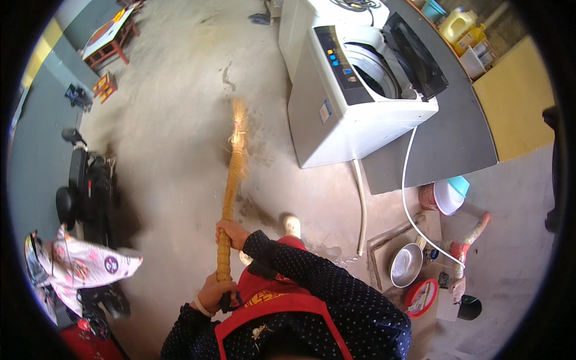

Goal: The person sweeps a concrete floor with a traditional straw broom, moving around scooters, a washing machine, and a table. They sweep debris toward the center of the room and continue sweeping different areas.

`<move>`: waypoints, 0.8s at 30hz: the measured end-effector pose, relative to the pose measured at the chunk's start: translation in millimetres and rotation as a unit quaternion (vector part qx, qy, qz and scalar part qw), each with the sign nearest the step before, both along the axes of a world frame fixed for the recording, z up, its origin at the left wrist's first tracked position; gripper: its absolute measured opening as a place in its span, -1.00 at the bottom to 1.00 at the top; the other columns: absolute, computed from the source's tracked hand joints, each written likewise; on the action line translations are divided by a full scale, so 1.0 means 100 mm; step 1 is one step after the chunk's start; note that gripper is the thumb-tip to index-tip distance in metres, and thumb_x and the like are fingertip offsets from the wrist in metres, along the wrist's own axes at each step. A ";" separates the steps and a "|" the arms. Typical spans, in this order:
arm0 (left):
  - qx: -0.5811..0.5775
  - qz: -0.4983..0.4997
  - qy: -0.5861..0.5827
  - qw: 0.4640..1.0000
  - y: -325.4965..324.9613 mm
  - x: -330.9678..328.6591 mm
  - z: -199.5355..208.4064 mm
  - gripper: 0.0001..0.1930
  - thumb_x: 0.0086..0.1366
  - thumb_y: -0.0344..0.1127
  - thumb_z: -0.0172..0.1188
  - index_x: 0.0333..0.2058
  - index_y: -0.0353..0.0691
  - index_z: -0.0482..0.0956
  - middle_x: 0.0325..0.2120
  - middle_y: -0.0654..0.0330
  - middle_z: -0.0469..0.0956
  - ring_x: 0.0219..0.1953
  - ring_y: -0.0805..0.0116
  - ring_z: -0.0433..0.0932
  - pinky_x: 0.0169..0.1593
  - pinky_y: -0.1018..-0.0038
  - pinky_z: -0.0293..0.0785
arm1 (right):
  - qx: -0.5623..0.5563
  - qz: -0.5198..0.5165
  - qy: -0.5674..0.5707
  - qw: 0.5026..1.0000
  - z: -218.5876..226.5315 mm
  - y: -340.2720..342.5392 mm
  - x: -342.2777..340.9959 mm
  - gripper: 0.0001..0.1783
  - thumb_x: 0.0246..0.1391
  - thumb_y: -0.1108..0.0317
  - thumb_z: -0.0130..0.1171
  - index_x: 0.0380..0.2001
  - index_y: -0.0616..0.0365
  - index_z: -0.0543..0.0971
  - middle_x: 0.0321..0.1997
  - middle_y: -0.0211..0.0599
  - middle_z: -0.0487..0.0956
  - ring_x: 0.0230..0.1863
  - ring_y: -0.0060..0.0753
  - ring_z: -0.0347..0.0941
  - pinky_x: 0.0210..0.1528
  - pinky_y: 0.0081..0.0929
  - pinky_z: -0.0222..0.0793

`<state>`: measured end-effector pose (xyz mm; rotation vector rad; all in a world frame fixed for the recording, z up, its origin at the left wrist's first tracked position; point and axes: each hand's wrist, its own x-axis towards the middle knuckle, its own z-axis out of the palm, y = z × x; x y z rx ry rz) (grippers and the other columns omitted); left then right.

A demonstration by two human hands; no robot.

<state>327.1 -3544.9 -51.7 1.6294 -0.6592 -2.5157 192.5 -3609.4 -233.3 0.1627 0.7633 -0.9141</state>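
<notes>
- The washing machine (354,129): its casing looks smooth and a little glossy; its dark lid (414,57) is shiny, like glass.
- Left of the washing machine, the broom (230,192): dry plant fibre, matt, rough and ridged.
- Nearer than the washing machine, the pan (407,264): smooth, shiny metal; the apron (276,307): matt cloth.
- Around the washing machine, the floor (174,90): matt, like concrete.

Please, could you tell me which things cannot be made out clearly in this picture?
In the head view:
- Long tan straw broom: far tip blurred; floor contact unclear.
- Right hand: palm hidden behind its own fingers.
- White open-lid washing machine: inside bottom hidden by rim and shadow.
- Red object, lower left: cut off by the lower edge.
</notes>
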 end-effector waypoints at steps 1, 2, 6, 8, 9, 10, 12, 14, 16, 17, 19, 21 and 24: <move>0.020 0.015 0.031 0.999 -0.09 -0.05 -0.02 -0.83 0.02 -0.46 0.08 -0.39 -0.27 0.29 -0.71 0.20 0.34 -0.75 0.39 0.30 -0.65 0.48 0.29 | 0.017 0.000 0.030 0.999 -0.04 -0.08 -0.10 -0.88 -0.01 0.40 0.02 -0.54 0.18 0.35 -0.57 -0.26 0.38 -0.57 -0.32 0.36 -0.43 -0.31 0.44; 0.045 0.027 0.021 0.998 -0.20 -0.13 -0.05 -0.83 0.03 -0.46 0.08 -0.38 -0.27 0.29 -0.71 0.22 0.32 -0.74 0.41 0.28 -0.65 0.50 0.27 | 0.027 -0.003 0.040 0.999 -0.12 -0.15 -0.21 -0.89 -0.02 0.41 0.02 -0.51 0.19 0.35 -0.58 -0.26 0.38 -0.57 -0.32 0.37 -0.44 -0.28 0.45; 0.065 0.079 0.011 0.995 -0.84 -0.76 -0.35 -0.84 0.05 -0.46 0.06 -0.38 -0.27 0.30 -0.70 0.27 0.28 -0.72 0.49 0.25 -0.65 0.58 0.21 | 0.103 -0.021 0.023 0.994 -0.63 -0.67 -0.80 -0.90 -0.03 0.40 0.02 -0.48 0.19 0.35 -0.55 -0.26 0.39 -0.52 -0.32 0.38 -0.38 -0.28 0.46; 0.082 0.082 0.003 0.993 -1.24 -1.20 -0.47 -0.86 0.05 -0.45 0.07 -0.39 -0.26 0.31 -0.69 0.28 0.29 -0.71 0.53 0.26 -0.65 0.59 0.22 | -0.069 0.039 0.118 0.990 -0.87 -0.99 -1.20 -0.89 -0.04 0.39 0.03 -0.49 0.20 0.37 -0.55 -0.25 0.41 -0.51 -0.31 0.39 -0.37 -0.30 0.45; 0.051 0.082 -0.012 0.995 -1.47 -1.42 -0.50 -0.86 0.05 -0.44 0.07 -0.40 -0.26 0.31 -0.69 0.28 0.30 -0.71 0.52 0.26 -0.66 0.58 0.23 | -0.325 0.005 0.230 0.917 -0.96 -1.16 -1.42 -0.89 -0.05 0.40 0.04 -0.50 0.21 0.38 -0.55 -0.24 0.42 -0.51 -0.28 0.41 -0.39 -0.28 0.45; 0.035 0.083 -0.033 0.995 -1.60 -1.61 -0.50 -0.86 0.05 -0.44 0.07 -0.41 -0.26 0.31 -0.68 0.28 0.30 -0.71 0.52 0.27 -0.66 0.58 0.23 | -0.133 0.011 0.054 0.990 -1.01 -1.40 -1.44 -0.89 -0.05 0.39 0.04 -0.51 0.21 0.39 -0.56 -0.24 0.43 -0.52 -0.28 0.41 -0.39 -0.30 0.45; -0.006 0.108 -0.056 0.993 -1.82 -2.05 -0.52 -0.87 0.06 -0.44 0.07 -0.42 -0.24 0.30 -0.67 0.26 0.32 -0.71 0.49 0.29 -0.69 0.54 0.26 | 0.059 0.056 -0.099 0.992 -1.04 -1.80 -1.76 -0.88 -0.06 0.38 0.05 -0.52 0.20 0.40 -0.59 -0.26 0.44 -0.54 -0.31 0.42 -0.39 -0.32 0.44; -0.021 0.127 -0.100 0.987 -2.10 -2.46 -0.54 -0.89 0.05 -0.45 0.06 -0.45 -0.25 0.31 -0.68 0.25 0.33 -0.73 0.47 0.30 -0.70 0.53 0.26 | 0.003 0.064 -0.106 0.992 -0.99 -2.23 -2.05 -0.88 -0.06 0.38 0.06 -0.53 0.20 0.39 -0.59 -0.25 0.44 -0.54 -0.31 0.42 -0.41 -0.32 0.43; -0.049 0.138 -0.100 0.984 -2.29 -2.79 -0.58 -0.90 0.05 -0.43 0.05 -0.46 -0.25 0.31 -0.70 0.24 0.32 -0.75 0.44 0.29 -0.70 0.52 0.27 | 0.000 0.053 -0.110 0.993 -0.92 -2.51 -2.26 -0.88 -0.06 0.40 0.08 -0.53 0.20 0.39 -0.58 -0.23 0.44 -0.55 -0.30 0.41 -0.43 -0.30 0.43; -0.054 0.144 -0.107 0.982 -2.35 -2.88 -0.56 -0.90 0.05 -0.42 0.05 -0.47 -0.25 0.31 -0.70 0.24 0.32 -0.75 0.44 0.29 -0.70 0.52 0.26 | -0.010 0.051 -0.128 0.990 -0.87 -2.60 -2.33 -0.87 -0.06 0.40 0.08 -0.53 0.20 0.38 -0.58 -0.23 0.43 -0.55 -0.29 0.41 -0.43 -0.29 0.43; -0.072 0.160 -0.103 0.979 -2.41 -2.98 -0.50 -0.89 0.05 -0.41 0.05 -0.47 -0.25 0.31 -0.71 0.25 0.31 -0.75 0.44 0.28 -0.70 0.52 0.25 | -0.019 0.054 -0.151 0.987 -0.72 -2.76 -2.41 -0.86 -0.06 0.40 0.09 -0.53 0.20 0.37 -0.57 -0.23 0.42 -0.55 -0.28 0.40 -0.44 -0.28 0.43; -0.073 0.168 -0.134 0.974 -2.36 -2.95 -0.39 -0.90 0.02 -0.42 0.05 -0.48 -0.25 0.31 -0.74 0.24 0.29 -0.78 0.44 0.26 -0.72 0.55 0.19 | -0.003 0.058 -0.166 0.984 -0.54 -2.77 -2.36 -0.84 -0.05 0.38 0.10 -0.53 0.18 0.35 -0.58 -0.26 0.39 -0.55 -0.29 0.38 -0.45 -0.30 0.40; -0.066 0.182 -0.129 0.973 -2.14 -2.76 -0.19 -0.87 -0.01 -0.44 0.05 -0.44 -0.26 0.32 -0.77 0.23 0.28 -0.81 0.43 0.23 -0.73 0.56 0.16 | 0.024 0.066 -0.165 0.984 -0.29 -2.67 -2.15 -0.84 -0.04 0.36 0.09 -0.52 0.14 0.34 -0.60 -0.30 0.37 -0.57 -0.31 0.34 -0.47 -0.32 0.35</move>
